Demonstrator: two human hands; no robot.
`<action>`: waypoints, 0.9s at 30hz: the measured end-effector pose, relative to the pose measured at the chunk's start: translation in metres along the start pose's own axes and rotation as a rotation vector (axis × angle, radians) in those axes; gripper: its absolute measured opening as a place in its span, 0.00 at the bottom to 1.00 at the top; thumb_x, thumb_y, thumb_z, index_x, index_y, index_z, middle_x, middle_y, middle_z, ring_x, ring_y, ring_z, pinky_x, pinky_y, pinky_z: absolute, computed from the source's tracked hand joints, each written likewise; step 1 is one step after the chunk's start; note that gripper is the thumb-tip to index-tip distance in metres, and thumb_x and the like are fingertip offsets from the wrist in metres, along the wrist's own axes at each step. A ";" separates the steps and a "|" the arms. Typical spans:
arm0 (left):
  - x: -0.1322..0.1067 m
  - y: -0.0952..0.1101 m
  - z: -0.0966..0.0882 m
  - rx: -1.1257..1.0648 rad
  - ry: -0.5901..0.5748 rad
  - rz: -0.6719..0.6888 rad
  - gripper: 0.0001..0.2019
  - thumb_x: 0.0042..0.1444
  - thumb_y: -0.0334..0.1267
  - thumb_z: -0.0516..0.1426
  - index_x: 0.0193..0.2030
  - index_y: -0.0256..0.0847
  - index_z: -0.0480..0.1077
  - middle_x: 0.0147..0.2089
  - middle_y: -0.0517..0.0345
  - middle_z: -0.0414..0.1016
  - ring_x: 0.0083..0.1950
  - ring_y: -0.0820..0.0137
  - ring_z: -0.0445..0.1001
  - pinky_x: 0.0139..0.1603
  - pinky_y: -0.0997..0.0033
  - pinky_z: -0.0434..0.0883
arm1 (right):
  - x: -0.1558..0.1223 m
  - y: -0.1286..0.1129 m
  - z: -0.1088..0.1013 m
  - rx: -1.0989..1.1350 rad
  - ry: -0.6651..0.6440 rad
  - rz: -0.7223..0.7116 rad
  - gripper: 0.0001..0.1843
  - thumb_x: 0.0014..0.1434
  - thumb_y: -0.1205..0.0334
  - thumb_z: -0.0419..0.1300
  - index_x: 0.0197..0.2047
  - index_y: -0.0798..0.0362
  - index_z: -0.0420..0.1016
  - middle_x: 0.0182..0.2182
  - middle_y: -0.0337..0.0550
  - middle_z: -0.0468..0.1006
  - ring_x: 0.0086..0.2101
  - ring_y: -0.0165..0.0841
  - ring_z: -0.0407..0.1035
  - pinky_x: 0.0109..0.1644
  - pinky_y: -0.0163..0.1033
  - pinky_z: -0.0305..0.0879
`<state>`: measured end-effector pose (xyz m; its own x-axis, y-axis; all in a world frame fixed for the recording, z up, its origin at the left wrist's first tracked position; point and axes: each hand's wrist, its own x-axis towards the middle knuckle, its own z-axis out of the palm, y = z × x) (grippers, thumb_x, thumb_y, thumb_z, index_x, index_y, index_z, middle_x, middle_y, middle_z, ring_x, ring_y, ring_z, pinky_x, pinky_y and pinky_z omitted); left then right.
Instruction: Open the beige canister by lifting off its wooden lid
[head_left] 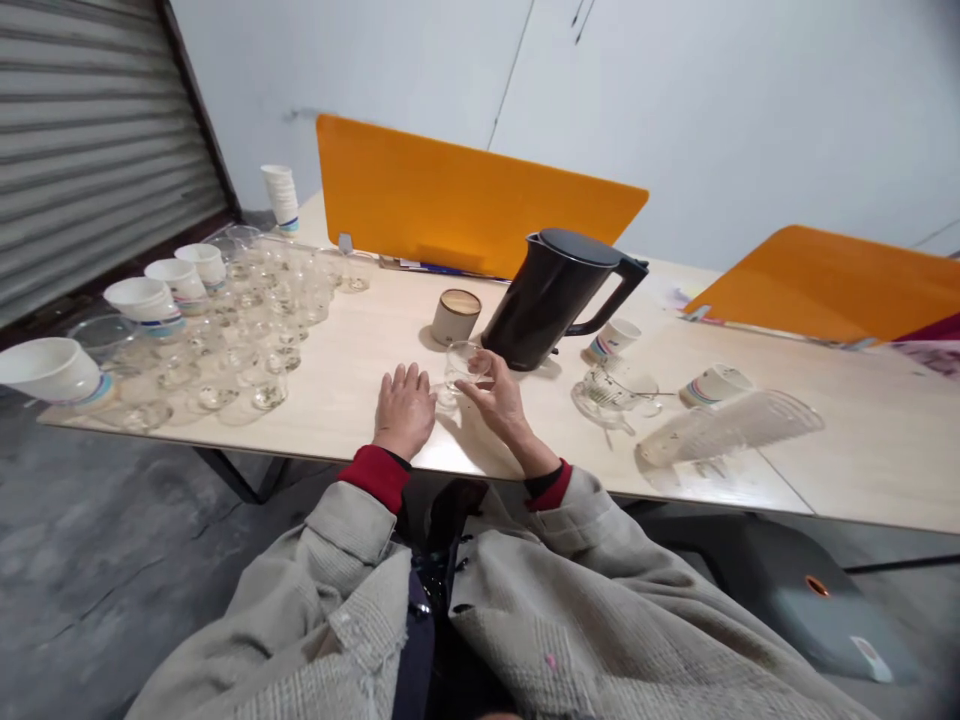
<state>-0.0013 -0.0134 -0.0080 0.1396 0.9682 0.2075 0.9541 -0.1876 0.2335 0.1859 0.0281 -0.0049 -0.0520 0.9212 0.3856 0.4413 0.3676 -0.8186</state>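
Nearest the camera, grey coat sleeves with red cuffs (379, 475) are seen; beyond them both hands rest at the near edge of the pale wooden table (360, 345). The left hand (405, 410) is laid palm-down, fingers spread open and holding nothing, just left of a small clear glass cup (463, 364). The right hand (499, 400) is curled round that cup from the right — thumb and forefinger are pressed to its wall near the rim, the other fingers loosely bent behind.

The step in hand is judged to be a light pinch-hold on the cup; it is best done w/ a gentle, even grip low enough on the wall that the thin glass is not tipped, and the base is best kept flat on the table; the left hand can be kept close as a steady.

The cup stands upright btwn the two hands, touching the right fingertips, apart from the left ones — whether anything is inside cannot be told.

Just beyond, a small tan-lidded canister (455, 315) and a black electric kettle (555, 297) are stood; farther left, rows of glass cups (262, 310) and paper cups (161, 295); at the back, orange dividers (465, 205).
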 end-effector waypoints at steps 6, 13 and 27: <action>0.000 0.002 0.001 -0.064 -0.052 -0.035 0.29 0.79 0.40 0.44 0.80 0.33 0.65 0.85 0.38 0.60 0.88 0.46 0.55 0.88 0.38 0.51 | 0.073 -0.027 0.023 -0.029 0.004 -0.143 0.36 0.61 0.39 0.72 0.62 0.53 0.71 0.57 0.58 0.83 0.56 0.49 0.79 0.55 0.53 0.83; 0.000 -0.003 0.019 -0.096 -0.020 0.017 0.29 0.77 0.38 0.46 0.81 0.33 0.64 0.85 0.36 0.60 0.87 0.43 0.56 0.85 0.32 0.54 | 0.161 -0.026 0.121 -0.110 -0.121 -0.080 0.28 0.62 0.56 0.70 0.61 0.53 0.68 0.61 0.57 0.81 0.56 0.43 0.78 0.63 0.48 0.76; -0.003 0.002 0.023 0.007 -0.003 0.020 0.28 0.74 0.33 0.49 0.77 0.29 0.70 0.79 0.31 0.70 0.84 0.43 0.60 0.83 0.38 0.57 | 0.224 -0.017 0.209 0.087 -0.150 0.158 0.31 0.56 0.66 0.74 0.61 0.52 0.72 0.40 0.38 0.77 0.44 0.38 0.75 0.59 0.45 0.77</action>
<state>0.0059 -0.0132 -0.0298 0.1596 0.9648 0.2092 0.9528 -0.2059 0.2229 -0.0204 0.2544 0.0067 -0.1243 0.9743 0.1877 0.3756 0.2213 -0.9000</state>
